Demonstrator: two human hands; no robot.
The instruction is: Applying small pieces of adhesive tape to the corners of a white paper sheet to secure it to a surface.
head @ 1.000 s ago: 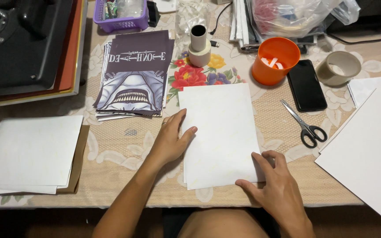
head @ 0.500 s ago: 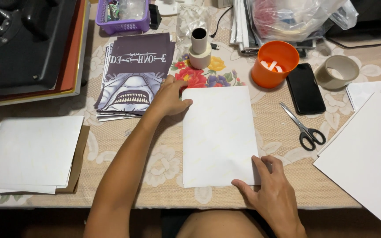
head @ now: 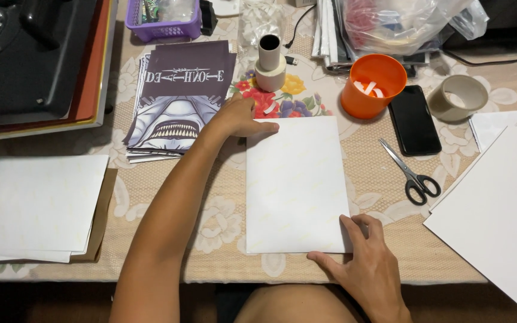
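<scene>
A white sheet of paper point(head: 297, 179) lies flat in front of me on the lace tablecloth point(head: 210, 221). My left hand point(head: 240, 116) reaches across and its fingers press on the sheet's far left corner. My right hand point(head: 366, 266) rests at the near right corner, thumb and fingers pinching that edge. Just left of my left hand lies a stack of dark printed posters point(head: 178, 96) showing a grinning toothy face.
Scissors point(head: 411, 173), a black phone point(head: 413, 119), an orange cup point(head: 372, 85) and a tape roll point(head: 457, 97) sit to the right. A small tape roll on a tube point(head: 269, 63) stands behind the sheet. White sheet stacks lie at left point(head: 34, 203) and right point(head: 498, 203). A black press machine point(head: 25, 54) fills the far left.
My left hand has slid from the sheet's left edge up to its far left corner. My right hand stays at the near right corner.
</scene>
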